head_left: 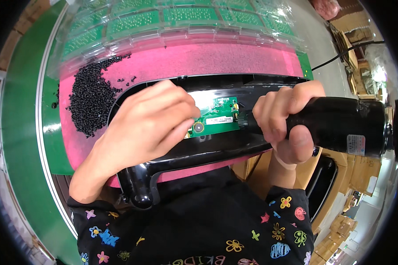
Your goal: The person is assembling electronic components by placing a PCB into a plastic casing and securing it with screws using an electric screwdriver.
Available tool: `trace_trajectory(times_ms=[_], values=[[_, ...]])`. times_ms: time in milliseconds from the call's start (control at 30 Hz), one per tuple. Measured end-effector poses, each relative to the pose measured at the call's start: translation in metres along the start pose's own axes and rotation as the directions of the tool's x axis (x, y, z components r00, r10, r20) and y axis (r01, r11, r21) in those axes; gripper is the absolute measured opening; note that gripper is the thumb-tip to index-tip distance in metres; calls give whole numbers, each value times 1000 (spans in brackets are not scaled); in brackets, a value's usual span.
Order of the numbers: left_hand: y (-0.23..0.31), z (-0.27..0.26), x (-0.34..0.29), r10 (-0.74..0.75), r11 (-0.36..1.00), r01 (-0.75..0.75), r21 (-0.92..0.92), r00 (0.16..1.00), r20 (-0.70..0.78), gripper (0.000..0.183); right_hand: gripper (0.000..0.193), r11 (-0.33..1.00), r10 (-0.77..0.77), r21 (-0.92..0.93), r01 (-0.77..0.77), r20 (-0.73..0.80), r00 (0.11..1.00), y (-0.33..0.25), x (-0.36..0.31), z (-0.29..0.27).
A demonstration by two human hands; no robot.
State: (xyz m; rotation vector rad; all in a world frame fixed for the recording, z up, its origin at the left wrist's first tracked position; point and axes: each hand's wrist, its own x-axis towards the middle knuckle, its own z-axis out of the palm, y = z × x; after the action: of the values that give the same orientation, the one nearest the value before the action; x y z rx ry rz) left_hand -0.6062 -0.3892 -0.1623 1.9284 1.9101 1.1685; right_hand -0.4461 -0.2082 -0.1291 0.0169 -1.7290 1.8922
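Note:
A black plastic housing (208, 154) lies across the work surface in front of me, its hollow side up. Inside it sits a green circuit board (221, 112) with a white label strip and a round dark component. My right hand (287, 112) is wrapped round a black electric screwdriver (340, 123) held nearly level, its ribbed tip end at the board's right edge. Over the board's left part is my left hand (150, 119), fingers curled and pressed together at the board's edge. Whatever they may hold is hidden.
A heap of small black screws (90, 99) lies on the pink mat (199, 57), left of the housing. Clear plastic trays (163, 31) with several green boards stand along the far side. A black cable (347, 53) runs at the right, near cardboard boxes (362, 172).

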Motion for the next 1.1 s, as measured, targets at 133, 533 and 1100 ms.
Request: trace_trajectory(times_ms=[133, 533, 1100], values=[[-3, -16, 3, 0, 982, 46, 181, 970, -245, 20, 39, 1000, 24, 8, -24, 17, 1000, -1, 1, 1], [-11, -20, -11, -267, 901, 256, 350, 964, -17, 21, 36, 836, 398, 496, -234, -255, 881, -20, 30, -59], [48, -59, -64, -37, 879, 252, 404, 883, -469, 27, 25, 841, -540, -138, 524, -134, 831, -88, -32, -39]])
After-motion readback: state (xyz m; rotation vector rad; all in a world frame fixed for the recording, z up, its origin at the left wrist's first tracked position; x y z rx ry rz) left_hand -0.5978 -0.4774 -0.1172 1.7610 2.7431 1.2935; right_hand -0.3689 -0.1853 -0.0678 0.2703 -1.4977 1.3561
